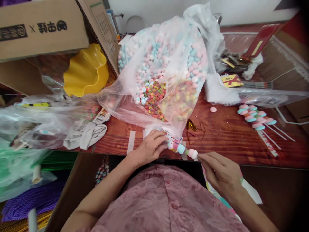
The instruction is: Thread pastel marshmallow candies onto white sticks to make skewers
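Bare table (pixel 224 132) lies open right of the hands; the candy bag (pixel 164 71) blocks ahead.

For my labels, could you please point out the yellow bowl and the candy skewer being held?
yellow bowl (pixel 84 71), head view, on its inner wall.
candy skewer (pixel 181 149), head view, on its blue candy.
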Available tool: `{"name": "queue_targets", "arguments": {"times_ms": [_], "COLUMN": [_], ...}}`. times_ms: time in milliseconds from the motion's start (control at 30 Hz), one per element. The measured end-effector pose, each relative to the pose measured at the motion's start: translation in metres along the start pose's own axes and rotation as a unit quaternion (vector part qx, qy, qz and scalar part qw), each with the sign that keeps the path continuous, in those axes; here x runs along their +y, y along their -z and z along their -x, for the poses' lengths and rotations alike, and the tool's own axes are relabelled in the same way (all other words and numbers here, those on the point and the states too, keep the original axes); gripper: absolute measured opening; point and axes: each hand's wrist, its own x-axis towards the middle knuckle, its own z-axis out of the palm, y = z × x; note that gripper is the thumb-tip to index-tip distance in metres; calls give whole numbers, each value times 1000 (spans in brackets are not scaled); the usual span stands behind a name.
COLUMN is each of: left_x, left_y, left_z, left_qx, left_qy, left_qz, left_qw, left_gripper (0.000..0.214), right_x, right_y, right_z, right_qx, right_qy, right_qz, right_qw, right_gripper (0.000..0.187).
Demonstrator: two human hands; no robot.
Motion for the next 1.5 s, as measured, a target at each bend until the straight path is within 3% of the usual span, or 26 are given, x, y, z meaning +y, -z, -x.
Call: {"name": "queue_targets", "arguments": {"times_ms": [100, 200, 300, 500, 767, 933, 1033, 1200, 1367, 1500], "left_x": [5, 12, 18, 28, 36, 41, 46, 49, 45, 48], "left_y": [11, 13, 10, 11, 8, 7, 5, 0, 7, 3], "left_z": [-5, -8, -10, -17, -16, -20, -27, -33, -29, -34], "left_qx": [-63, -170, -215, -203, -184, -178, -184, -201, -153, -170], "left_qy": [-12, 16, 84, 155, 142, 178, 170, 160, 210, 179], "left_qz": [-10, -51, -92, -87, -180, -44, 17, 37, 56, 122], "left_qw": [998, 984, 969, 963, 956, 967, 968, 966, 964, 961], "left_gripper": [41, 31, 21, 28, 22, 36, 27, 13, 33, 16], "right_x": [-2, -6, -12, -24, -22, -19, -23, -26, -7, -7], "right_y": [4, 7, 8, 9, 13, 12, -1, -19, -1, -4], "right_z": [-7, -14, -23, -48, -60, -64, -67, -73, -78, -76], "right_qx": [23, 17, 23, 6, 29, 16, -7, -35, -52, -87], "right_qy": [15, 49, 95, 146, 136, 214, 229, 222, 161, 178], "right_qz": [-7, 0, 12, 36, -17, 19, 10, -11, -25, -73], "right_qw": [1000, 999, 995, 989, 990, 977, 973, 974, 985, 977], "right_gripper": [15, 17, 19, 22, 15, 19, 23, 30, 22, 25]}}
